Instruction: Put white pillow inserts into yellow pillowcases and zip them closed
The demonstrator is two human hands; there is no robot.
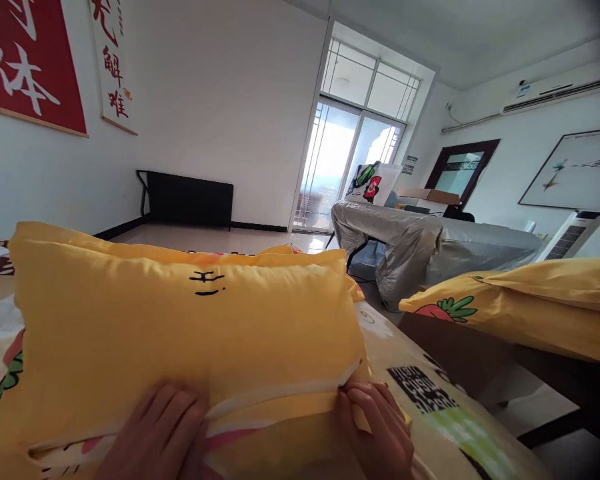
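Right hand (375, 427) is nearer: the zip pull (342, 387) is pinched in it; by the half-curled left hand (155, 433), hold unclear, the yellow pillow (190, 333) is touched, stretched crosswise just ahead.

**Daylight in a white-walled room**

Reading directions from the middle of our view, we see tall sliding glass doors (353, 147) at one o'clock, bright with daylight. At ten o'clock we find a red scroll (35, 67) and a white scroll (114, 73), both lettered, on the white wall (220, 100). Toward half past nine, a black panel (190, 200) stands by the dark baseboard (260, 227), over a pale, glossy floor (250, 241). At three o'clock our eyes meet a silvery, sheet-draped surface (460, 243) bearing boxes (427, 195) and a printed white package (373, 183). Near half past two we notice a dark-framed glazed door (460, 177) and a framed picture (575, 170); at two, an air conditioner (560, 92).
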